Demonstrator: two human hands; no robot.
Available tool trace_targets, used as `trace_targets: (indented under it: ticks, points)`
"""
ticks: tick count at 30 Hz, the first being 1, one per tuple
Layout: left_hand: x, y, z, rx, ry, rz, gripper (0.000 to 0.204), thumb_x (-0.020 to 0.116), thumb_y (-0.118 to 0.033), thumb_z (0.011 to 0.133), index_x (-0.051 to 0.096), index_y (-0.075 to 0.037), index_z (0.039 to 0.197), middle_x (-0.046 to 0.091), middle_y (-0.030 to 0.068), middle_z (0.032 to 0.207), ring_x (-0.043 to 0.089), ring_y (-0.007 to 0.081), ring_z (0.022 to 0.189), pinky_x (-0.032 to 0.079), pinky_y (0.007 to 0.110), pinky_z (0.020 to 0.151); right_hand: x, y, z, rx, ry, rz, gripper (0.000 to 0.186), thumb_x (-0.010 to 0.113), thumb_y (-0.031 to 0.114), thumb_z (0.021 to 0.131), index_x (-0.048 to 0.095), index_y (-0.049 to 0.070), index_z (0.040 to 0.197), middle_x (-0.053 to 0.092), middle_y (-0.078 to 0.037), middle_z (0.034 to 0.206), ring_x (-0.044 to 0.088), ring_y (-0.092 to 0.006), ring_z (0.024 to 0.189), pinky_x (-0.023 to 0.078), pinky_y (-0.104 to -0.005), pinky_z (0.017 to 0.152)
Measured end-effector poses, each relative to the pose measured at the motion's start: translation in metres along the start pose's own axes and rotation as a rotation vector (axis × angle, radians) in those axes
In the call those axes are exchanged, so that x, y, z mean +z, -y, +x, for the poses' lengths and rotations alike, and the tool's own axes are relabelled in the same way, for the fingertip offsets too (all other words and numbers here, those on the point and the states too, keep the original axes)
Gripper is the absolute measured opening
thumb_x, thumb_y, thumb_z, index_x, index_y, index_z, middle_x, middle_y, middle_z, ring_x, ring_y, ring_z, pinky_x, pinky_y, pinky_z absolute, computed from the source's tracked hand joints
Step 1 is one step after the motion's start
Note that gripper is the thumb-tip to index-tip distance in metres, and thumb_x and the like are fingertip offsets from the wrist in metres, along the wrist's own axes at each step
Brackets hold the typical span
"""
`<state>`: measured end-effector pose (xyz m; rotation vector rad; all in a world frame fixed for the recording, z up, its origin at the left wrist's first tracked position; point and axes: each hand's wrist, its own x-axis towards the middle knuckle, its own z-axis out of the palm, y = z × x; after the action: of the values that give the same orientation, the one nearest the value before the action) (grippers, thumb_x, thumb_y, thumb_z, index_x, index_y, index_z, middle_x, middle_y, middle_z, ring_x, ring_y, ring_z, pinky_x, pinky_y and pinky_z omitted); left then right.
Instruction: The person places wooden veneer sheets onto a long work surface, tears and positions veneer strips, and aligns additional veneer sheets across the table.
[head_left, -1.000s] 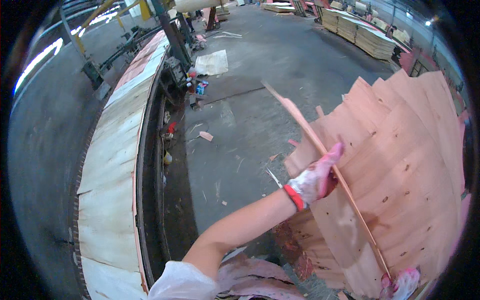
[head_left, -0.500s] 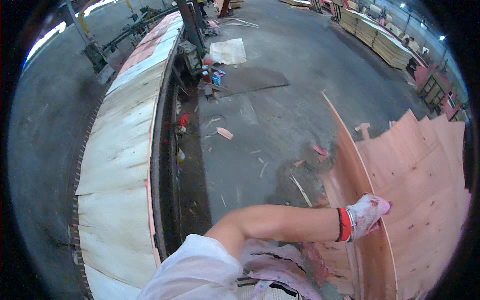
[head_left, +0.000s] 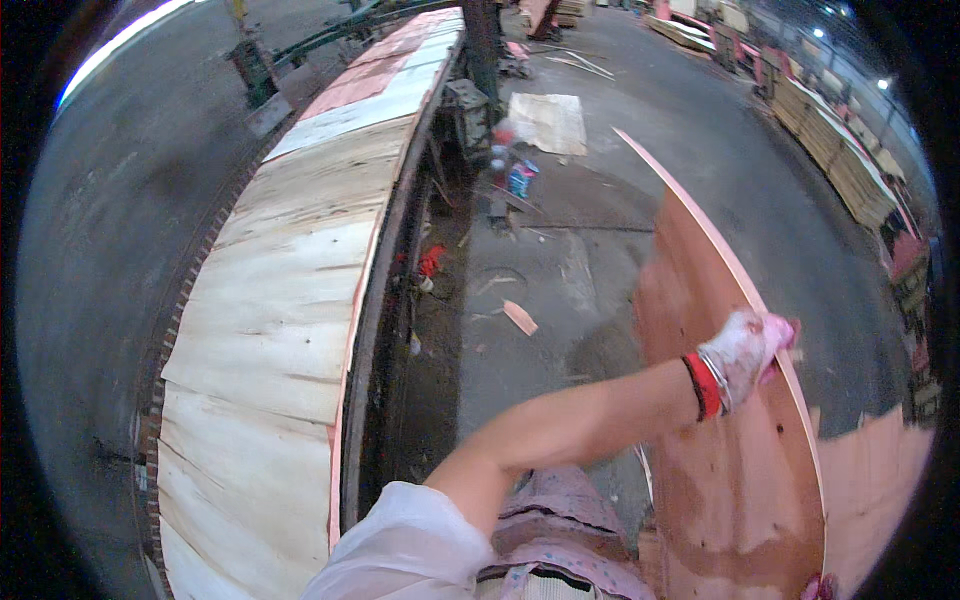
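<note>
A large reddish wood veneer sheet [head_left: 715, 470] stands on edge at the right, bowed along its length. My left arm reaches across to it. My left hand [head_left: 745, 358], in a stained white and pink glove with a red band at the wrist, is closed over the sheet's upper edge. Low at the right, pink gloved fingers of my right hand [head_left: 822, 587] show at the sheet's near end; they seem closed on its edge, and the rest is cut off by the frame. Beyond the raised sheet lie more pinkish veneer sheets [head_left: 875, 475].
At left runs a long raised bed covered with pale veneer sheets [head_left: 270, 310], dark metal along its side. Scraps such as a pink veneer piece [head_left: 520, 318] and a whitish sheet [head_left: 548, 123] lie on the floor. Stacked boards [head_left: 830, 150] stand at the far right.
My left hand has moved up and farther away, lifting the veneer sheet off the others and more upright. The view has turned right, and pink fingers now show at the lower right.
</note>
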<state>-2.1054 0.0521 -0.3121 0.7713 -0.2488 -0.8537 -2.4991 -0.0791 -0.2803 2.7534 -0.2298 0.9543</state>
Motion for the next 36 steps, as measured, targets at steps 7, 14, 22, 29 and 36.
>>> trace_targets:
  ticks: [7,14,22,29,36]
  points:
    - [-0.15,-0.304,-0.002,0.988,-0.423,0.995,0.016,0.055,-0.023,0.089,0.062,-0.009,0.084,0.059,0.0022,0.078,0.055,0.0119,0.073,0.046,0.029,0.062,0.254,0.115,0.28,0.419,-0.325,0.934,0.024,0.066,0.0,0.078,0.06,0.0,0.101,0.059,-0.01,0.1,0.056,-0.0179,0.094,0.046,-0.0317,0.083]
    - [-0.275,-0.458,-0.189,1.632,-0.947,0.55,0.038,0.058,-0.023,0.088,0.051,-0.005,0.121,0.06,0.0113,0.106,0.06,0.024,0.096,0.049,0.038,0.083,0.367,0.419,0.558,-0.384,-0.276,1.102,0.029,0.075,0.014,0.066,0.067,0.008,0.093,0.065,-0.007,0.089,0.059,-0.0274,0.094,0.044,-0.0428,0.089]
    - [-0.578,-0.513,-0.26,1.778,-1.364,0.143,0.032,0.06,-0.031,0.088,0.055,-0.011,0.113,0.061,0.0013,0.101,0.056,0.0104,0.066,0.041,0.019,0.047,0.533,0.745,0.685,-0.712,0.365,1.599,0.03,0.061,0.01,0.078,0.061,0.006,0.108,0.064,-0.011,0.093,0.062,-0.0236,0.082,0.049,-0.0339,0.074]
    - [-0.84,-0.538,-0.253,1.408,-1.581,-0.579,0.023,0.06,-0.046,0.085,0.053,-0.024,0.09,0.046,-0.0051,0.068,0.041,0.0071,0.049,0.033,0.019,0.04,0.683,0.854,0.731,0.077,1.739,1.862,0.031,0.059,0.012,0.089,0.054,0.001,0.118,0.063,-0.01,0.104,0.061,-0.0194,0.092,0.05,-0.0306,0.079]
    - [-0.975,-0.465,-0.246,0.995,-1.744,-0.548,0.033,0.045,-0.046,0.093,0.053,-0.018,0.108,0.056,-0.0008,0.079,0.046,0.0096,0.051,0.034,0.021,0.04,0.857,0.99,0.791,0.511,2.203,1.954,0.029,0.066,0.031,0.084,0.055,0.011,0.102,0.053,0.0,0.085,0.055,-0.0194,0.077,0.047,-0.0355,0.07]
